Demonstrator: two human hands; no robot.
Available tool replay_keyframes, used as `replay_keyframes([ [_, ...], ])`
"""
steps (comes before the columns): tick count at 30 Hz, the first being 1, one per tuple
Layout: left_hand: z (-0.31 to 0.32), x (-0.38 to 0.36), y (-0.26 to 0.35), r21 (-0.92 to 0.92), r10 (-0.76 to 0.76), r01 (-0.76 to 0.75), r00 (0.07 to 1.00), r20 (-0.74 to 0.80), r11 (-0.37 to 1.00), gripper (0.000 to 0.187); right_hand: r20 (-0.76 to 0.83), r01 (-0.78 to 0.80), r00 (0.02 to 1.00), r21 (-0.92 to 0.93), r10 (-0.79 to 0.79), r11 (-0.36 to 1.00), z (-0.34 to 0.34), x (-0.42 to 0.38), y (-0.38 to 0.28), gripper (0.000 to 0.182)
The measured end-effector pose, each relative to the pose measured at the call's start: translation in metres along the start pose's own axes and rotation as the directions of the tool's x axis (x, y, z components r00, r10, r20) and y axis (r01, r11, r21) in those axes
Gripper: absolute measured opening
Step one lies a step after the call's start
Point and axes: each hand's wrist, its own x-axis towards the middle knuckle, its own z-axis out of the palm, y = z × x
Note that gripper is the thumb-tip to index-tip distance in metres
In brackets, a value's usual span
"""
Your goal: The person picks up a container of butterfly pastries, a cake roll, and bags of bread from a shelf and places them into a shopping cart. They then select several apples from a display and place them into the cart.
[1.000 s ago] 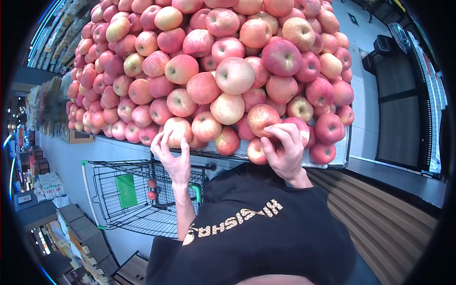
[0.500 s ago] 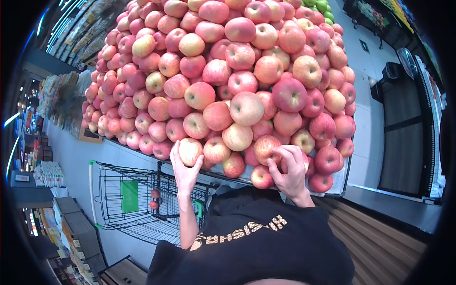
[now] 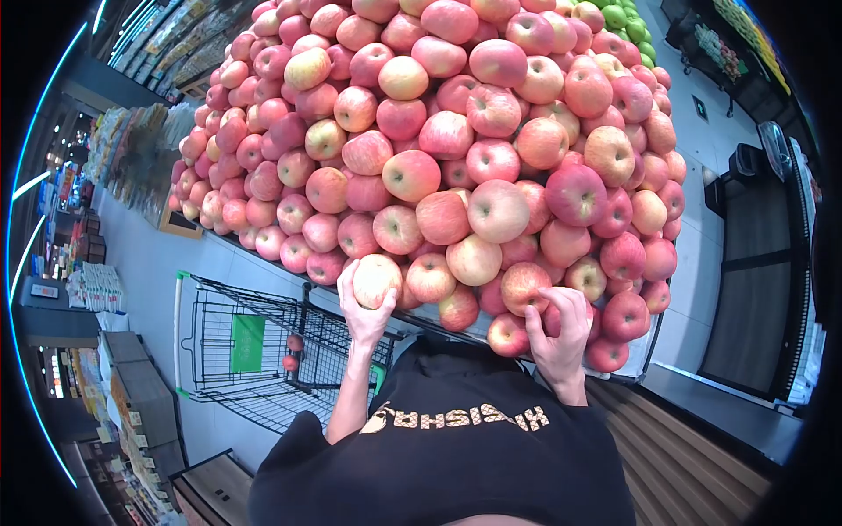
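My left hand [image 3: 365,321] is closed around a pale yellow-pink apple [image 3: 378,280] at the front left edge of a large apple pile [image 3: 412,175]. Its thumb and fingers press on opposite sides of the fruit. To the right, my right hand [image 3: 566,337] has bent fingers around a red apple [image 3: 552,321], mostly hidden by the hand. A red-and-yellow apple [image 3: 525,287] lies just beside those fingertips, and a smaller apple [image 3: 509,335] sits below it at the display's edge.
A shopping cart [image 3: 263,351] with a green panel stands at the left, two red apples [image 3: 293,351] visible in it. Green apples [image 3: 618,19] lie at the far top. Slatted wood [image 3: 675,430] lies at lower right, shelving [image 3: 145,386] at far left.
The camera view has turned, so the pile, cart and hands appear farther right. Relative to the apples, the left hand keeps its hold, while the right fingers have drawn slightly back from the red-and-yellow apple.
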Motion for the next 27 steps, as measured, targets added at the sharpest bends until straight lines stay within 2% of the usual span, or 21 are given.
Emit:
replay_keyframes([
  [2, -0.002, -0.002, -0.013, -0.033, -0.021, 0.021, 1.0, 0.007, 0.999, 0.075, 0.021, -0.008, 1.0, -0.019, 0.008, 1.0, 0.004, 0.0, -0.005, 0.032],
  [6, -0.008, 0.004, -0.01, -0.334, -0.143, 0.136, 0.99, 0.004, 0.933, 0.078, 0.024, -0.063, 0.998, -0.058, 0.064, 0.996, 0.017, 0.011, -0.016, 0.039],
  [11, -0.023, 0.01, -0.013, -0.375, -0.224, 0.215, 0.974, 0.022, 0.902, 0.077, 0.058, -0.038, 0.997, -0.082, 0.043, 0.996, 0.036, 0.03, -0.03, 0.048],
  [17, -0.027, 0.02, -0.015, -0.463, -0.263, 0.277, 0.96, 0.095, 0.842, 0.083, 0.053, -0.024, 0.998, -0.207, 0.036, 0.978, 0.052, 0.053, -0.039, 0.061],
  [19, -0.026, 0.023, -0.019, -0.468, -0.229, 0.259, 0.966, 0.122, 0.845, 0.084, 0.052, -0.017, 0.998, -0.279, 0.033, 0.96, 0.054, 0.067, -0.039, 0.072],
  [22, -0.025, 0.025, -0.02, -0.466, -0.185, 0.241, 0.969, 0.164, 0.851, 0.085, 0.066, -0.088, 0.991, -0.306, 0.113, 0.948, 0.061, 0.082, -0.04, 0.076],
  [27, -0.026, 0.023, -0.02, -0.482, -0.191, 0.271, 0.959, 0.21, 0.833, 0.084, 0.113, -0.053, 0.989, -0.303, 0.092, 0.951, 0.07, 0.091, -0.031, 0.081],
])
